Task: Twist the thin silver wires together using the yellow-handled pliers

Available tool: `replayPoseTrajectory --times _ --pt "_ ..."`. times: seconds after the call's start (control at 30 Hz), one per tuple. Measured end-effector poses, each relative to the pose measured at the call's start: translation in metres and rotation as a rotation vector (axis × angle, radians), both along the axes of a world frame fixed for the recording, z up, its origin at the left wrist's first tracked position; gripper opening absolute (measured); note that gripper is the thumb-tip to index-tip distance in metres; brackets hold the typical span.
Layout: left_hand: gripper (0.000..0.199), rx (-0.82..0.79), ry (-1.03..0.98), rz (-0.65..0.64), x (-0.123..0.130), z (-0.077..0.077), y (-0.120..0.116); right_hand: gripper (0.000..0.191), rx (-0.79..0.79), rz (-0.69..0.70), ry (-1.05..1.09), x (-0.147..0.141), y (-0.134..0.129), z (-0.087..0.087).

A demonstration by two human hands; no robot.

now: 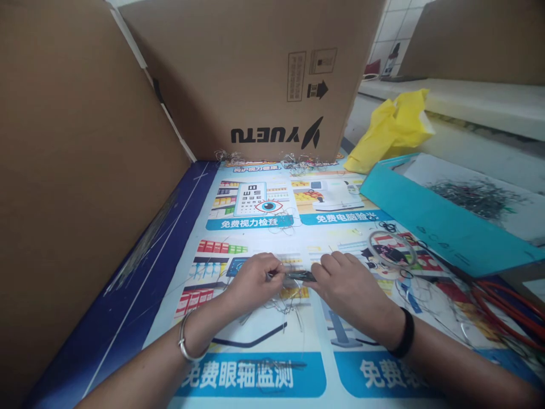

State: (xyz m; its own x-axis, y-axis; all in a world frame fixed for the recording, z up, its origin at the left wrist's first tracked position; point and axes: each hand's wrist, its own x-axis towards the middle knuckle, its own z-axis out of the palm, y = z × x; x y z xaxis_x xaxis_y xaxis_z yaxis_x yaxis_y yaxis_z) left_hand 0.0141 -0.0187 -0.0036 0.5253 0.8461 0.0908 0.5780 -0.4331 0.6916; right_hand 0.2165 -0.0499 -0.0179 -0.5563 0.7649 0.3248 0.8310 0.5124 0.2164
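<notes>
Biggest label I can read is YUETU, printed upside down with a leaf logo on the carton (238,74) at the back; there's an arrow mark and small boxed print on it too, the print too small for me to read. The poster (315,335) has 呵护视力健康 near the top, then 免费视力检查 beside 免费电脑验光; lower down it's 免费眼轴监测, plus another 免费 line partly hidden by the right arm; an eye chart and an eye are drawn on it.

The blue tray (430,227) on the right holds a messy pile of thin wires (481,199); a yellow bag (387,136) sits crumpled just behind it. Poster lies flat, dark blue surface (140,284) along its left; past the bag I get a pale ledge (481,108) and white tiles (395,25).

My left hand (255,278) has thumb and index pinched on one end of a thin dark piece (300,276); my right hand (347,284) has its fingers curled together around the other end; the piece is above the poster, too blurred to identify; loose wire clumps (287,301) lie just below it; red handles (506,307) at far right.
</notes>
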Motion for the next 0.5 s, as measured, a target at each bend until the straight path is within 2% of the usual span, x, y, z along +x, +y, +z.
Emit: replayPoseTrajectory --times 0.17,0.5 --pt "0.016 -0.021 0.003 0.009 0.0008 0.0011 -0.0008 0.020 0.071 0.016 -0.067 0.0010 -0.0026 0.0040" --pt "0.016 -0.086 -0.033 0.036 -0.0003 0.0006 -0.0019 0.011 0.091 0.005 -0.107 0.0023 -0.0034 0.0013"
